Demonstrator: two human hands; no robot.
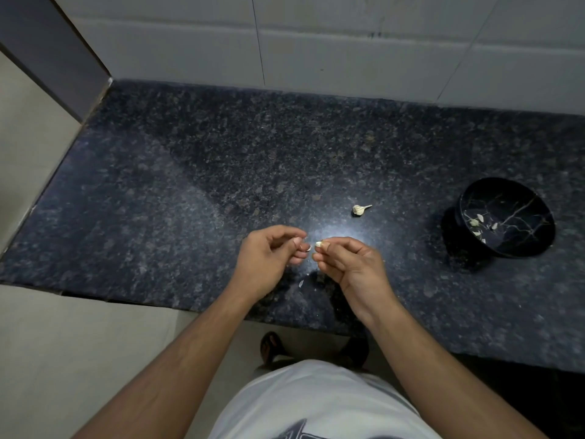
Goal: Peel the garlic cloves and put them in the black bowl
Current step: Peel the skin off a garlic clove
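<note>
Where pinched, pale clove (318, 244)

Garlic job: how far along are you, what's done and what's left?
Done: a few pale pieces, cloves or skin, lie in the black bowl. In hand: the right hand pinches a garlic clove while the left hand holds a bit of skin beside it. Left: that clove must go into the bowl, and the garlic remnant on the counter is untouched.
</note>
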